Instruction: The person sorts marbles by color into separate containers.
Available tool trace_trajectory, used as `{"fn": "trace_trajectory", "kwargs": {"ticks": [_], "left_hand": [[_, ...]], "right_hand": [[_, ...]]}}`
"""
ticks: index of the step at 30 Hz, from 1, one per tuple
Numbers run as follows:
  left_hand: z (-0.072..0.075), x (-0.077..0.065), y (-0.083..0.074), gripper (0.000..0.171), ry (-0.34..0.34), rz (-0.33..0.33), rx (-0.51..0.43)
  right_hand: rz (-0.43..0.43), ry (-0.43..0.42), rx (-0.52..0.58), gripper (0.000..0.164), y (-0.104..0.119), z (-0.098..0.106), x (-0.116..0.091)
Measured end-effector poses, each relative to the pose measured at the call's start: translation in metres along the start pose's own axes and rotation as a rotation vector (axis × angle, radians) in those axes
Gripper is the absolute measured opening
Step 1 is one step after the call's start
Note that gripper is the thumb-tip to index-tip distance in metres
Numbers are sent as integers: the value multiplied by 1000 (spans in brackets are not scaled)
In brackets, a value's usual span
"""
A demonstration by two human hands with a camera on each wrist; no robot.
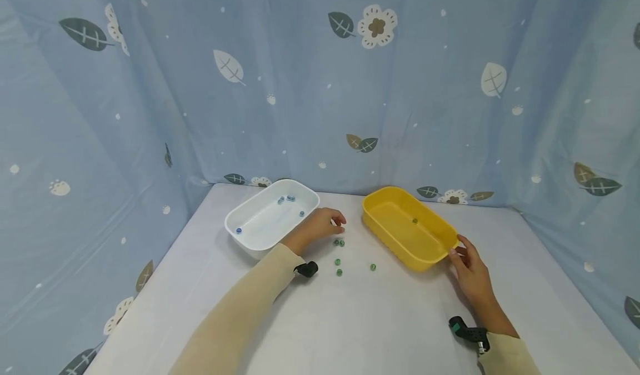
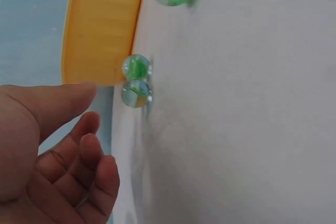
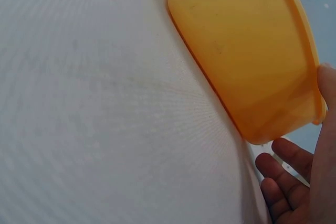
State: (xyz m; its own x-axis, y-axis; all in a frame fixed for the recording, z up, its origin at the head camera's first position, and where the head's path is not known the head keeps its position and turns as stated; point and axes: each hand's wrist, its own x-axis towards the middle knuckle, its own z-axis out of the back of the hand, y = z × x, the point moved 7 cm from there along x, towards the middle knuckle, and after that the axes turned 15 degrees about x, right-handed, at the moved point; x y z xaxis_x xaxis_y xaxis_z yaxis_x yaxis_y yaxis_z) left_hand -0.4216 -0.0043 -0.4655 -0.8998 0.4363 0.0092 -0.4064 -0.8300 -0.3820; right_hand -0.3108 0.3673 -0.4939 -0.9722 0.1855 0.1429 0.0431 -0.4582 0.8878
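My left hand [image 1: 322, 224] hovers beside the right rim of a white plastic basin [image 1: 260, 219], its fingers loosely bent and nothing between them. Just in front of it, two green-swirled clear glass marbles [image 1: 339, 243] lie side by side on the table; the left wrist view shows the same touching marbles [image 2: 136, 81] beyond the thumb. My right hand [image 1: 472, 272] holds the near right corner of a yellow plastic basin [image 1: 395, 244], thumb at the rim. In the right wrist view its other fingers [image 3: 286, 174] are by the basin's end wall. One marble [image 1: 414, 220] lies inside the yellow basin.
Several bluish marbles [image 1: 291, 198] lie in the white basin. More green marbles, one of them a lone marble [image 1: 373, 266], are on the white tabletop [image 1: 380, 325] between the basins. A blue patterned curtain [image 1: 300, 86] borders the table at the back and sides.
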Motion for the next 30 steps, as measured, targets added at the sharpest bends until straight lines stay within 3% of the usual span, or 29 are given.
{"fn": "trace_trajectory", "kwargs": {"ticks": [10, 23, 30], "left_hand": [[-10, -17, 4, 17, 74, 9, -41], [-16, -25, -3, 17, 36, -42, -30], [-17, -27, -4, 14, 44, -3, -29]], "right_hand": [[-6, -4, 6, 66, -1, -2, 0], [-14, -9, 7, 67, -3, -1, 0], [0, -2, 12, 68, -1, 0, 2]]}}
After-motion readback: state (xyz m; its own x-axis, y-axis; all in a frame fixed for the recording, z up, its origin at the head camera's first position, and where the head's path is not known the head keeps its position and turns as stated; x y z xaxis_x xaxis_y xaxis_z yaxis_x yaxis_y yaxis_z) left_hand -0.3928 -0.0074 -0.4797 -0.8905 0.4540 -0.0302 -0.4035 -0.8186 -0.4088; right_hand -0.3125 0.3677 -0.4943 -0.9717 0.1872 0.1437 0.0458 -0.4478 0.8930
